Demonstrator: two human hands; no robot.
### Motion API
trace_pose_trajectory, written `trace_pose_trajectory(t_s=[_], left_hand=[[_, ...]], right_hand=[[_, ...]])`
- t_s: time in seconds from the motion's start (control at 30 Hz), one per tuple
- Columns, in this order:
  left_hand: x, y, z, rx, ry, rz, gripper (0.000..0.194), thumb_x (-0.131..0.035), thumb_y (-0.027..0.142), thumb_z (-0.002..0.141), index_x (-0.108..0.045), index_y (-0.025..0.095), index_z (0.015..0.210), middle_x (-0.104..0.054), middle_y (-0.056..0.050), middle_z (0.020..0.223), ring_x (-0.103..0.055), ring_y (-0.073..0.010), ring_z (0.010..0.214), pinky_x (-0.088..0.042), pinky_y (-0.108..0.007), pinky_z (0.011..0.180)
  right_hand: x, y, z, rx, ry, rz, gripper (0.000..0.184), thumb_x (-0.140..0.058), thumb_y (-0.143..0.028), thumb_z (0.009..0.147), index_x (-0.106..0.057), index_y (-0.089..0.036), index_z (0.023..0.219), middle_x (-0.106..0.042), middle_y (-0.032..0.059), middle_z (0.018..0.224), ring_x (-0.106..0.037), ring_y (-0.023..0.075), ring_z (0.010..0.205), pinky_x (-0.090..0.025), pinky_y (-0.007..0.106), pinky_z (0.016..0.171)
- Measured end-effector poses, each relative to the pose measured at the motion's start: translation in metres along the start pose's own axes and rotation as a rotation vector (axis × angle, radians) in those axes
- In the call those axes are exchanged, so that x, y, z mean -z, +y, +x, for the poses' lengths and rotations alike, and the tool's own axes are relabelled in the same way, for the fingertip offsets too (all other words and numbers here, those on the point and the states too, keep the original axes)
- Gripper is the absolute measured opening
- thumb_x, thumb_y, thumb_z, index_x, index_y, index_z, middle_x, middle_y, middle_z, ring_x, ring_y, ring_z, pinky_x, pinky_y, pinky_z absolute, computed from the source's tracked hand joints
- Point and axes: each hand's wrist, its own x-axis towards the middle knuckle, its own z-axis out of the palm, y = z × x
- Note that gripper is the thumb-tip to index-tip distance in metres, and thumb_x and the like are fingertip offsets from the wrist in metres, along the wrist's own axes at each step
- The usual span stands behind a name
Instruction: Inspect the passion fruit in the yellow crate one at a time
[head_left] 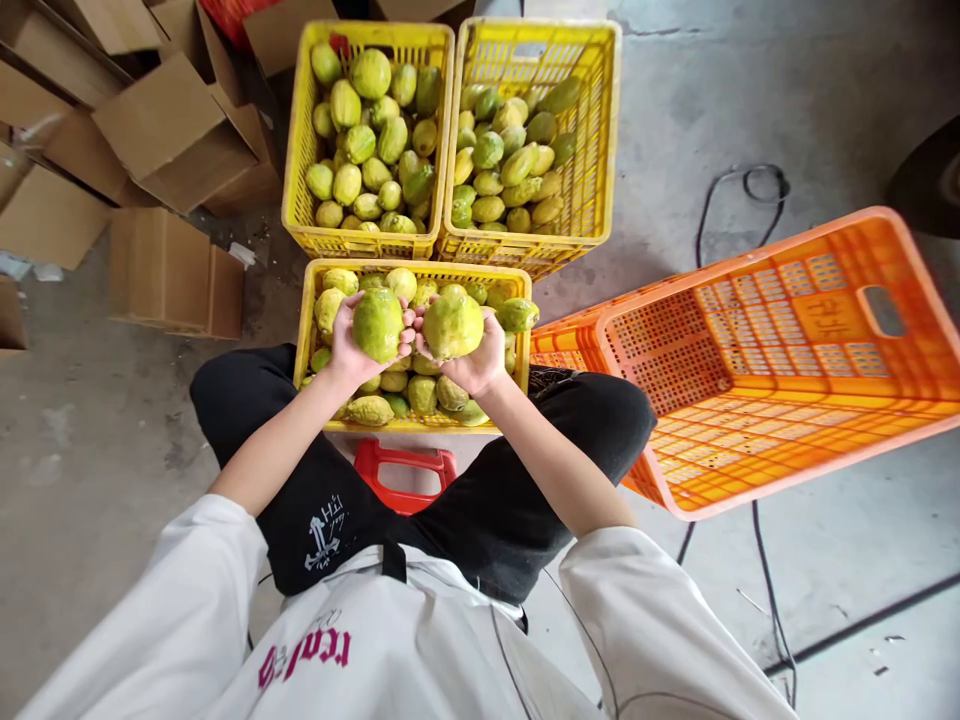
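Note:
Cupped in my left hand is a rounded, mostly green papaya. My right hand supports a yellower, rounded papaya with a knob at its top. Both hands are palm up, side by side, with their fingertips close together between the two fruits. Beneath them stands a yellow crate filled with green and yellow papayas, some lumpy. A green papaya lies just right of my right hand, over the crate's right side.
Behind are two more yellow crates, the left one and right one, both holding papayas. An orange crate lies tipped at right. Cardboard boxes crowd the left. A red stool sits between my legs; a black cable crosses the floor.

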Motion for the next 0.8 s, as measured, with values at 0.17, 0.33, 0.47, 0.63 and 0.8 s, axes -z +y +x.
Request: trace_pose_trajectory(t_s=[0.17, 0.33, 0.47, 0.63, 0.8], left_hand=[[0.005, -0.002, 0.003, 0.007, 0.006, 0.048, 0.055, -0.054, 0.075, 0.118, -0.079, 0.028, 0.131, -0.072, -0.005, 0.083, -0.078, -0.0291, 0.072, -0.063, -0.037, 0.061], [0.002, -0.004, 0.005, 0.03, 0.004, 0.081, 0.062, -0.066, 0.083, 0.113, -0.08, 0.028, 0.137, -0.081, -0.009, 0.096, -0.089, -0.0339, 0.086, -0.072, -0.04, 0.069], [0.004, -0.005, 0.005, 0.025, 0.022, 0.083, 0.061, -0.065, 0.082, 0.114, -0.08, 0.029, 0.139, -0.082, -0.009, 0.096, -0.089, -0.035, 0.087, -0.072, -0.041, 0.07], [0.012, -0.009, 0.01, 0.083, -0.005, 0.078, 0.066, -0.068, 0.087, 0.112, -0.081, 0.027, 0.135, -0.079, -0.009, 0.088, -0.084, -0.0328, 0.074, -0.069, -0.041, 0.063], [0.005, -0.001, 0.004, 0.071, -0.014, 0.078, 0.068, -0.057, 0.084, 0.114, -0.081, 0.024, 0.135, -0.08, -0.012, 0.091, -0.083, -0.0336, 0.075, -0.068, -0.041, 0.061]], right_hand=[[-0.018, -0.005, -0.013, -0.026, -0.065, -0.075, 0.034, -0.07, -0.056, 0.102, -0.076, -0.031, 0.126, -0.086, 0.0051, 0.102, -0.09, 0.036, 0.114, -0.082, 0.061, 0.103], [-0.031, -0.006, -0.022, -0.009, 0.035, -0.145, 0.041, -0.075, -0.072, 0.11, -0.073, -0.03, 0.11, -0.081, 0.004, 0.093, -0.088, 0.0344, 0.109, -0.081, 0.058, 0.098], [-0.047, -0.01, -0.03, -0.037, 0.129, -0.201, 0.063, -0.062, -0.09, 0.112, -0.072, -0.029, 0.098, -0.078, 0.0045, 0.089, -0.085, 0.0293, 0.104, -0.078, 0.047, 0.088], [-0.055, -0.011, -0.032, -0.093, 0.153, -0.205, 0.08, -0.039, -0.097, 0.113, -0.075, -0.027, 0.097, -0.073, 0.0025, 0.084, -0.081, 0.0237, 0.094, -0.073, 0.038, 0.079], [-0.039, -0.011, -0.019, -0.027, 0.077, -0.174, 0.057, -0.064, -0.086, 0.11, -0.076, -0.03, 0.105, -0.081, 0.0073, 0.094, -0.083, 0.032, 0.1, -0.076, 0.044, 0.079]])
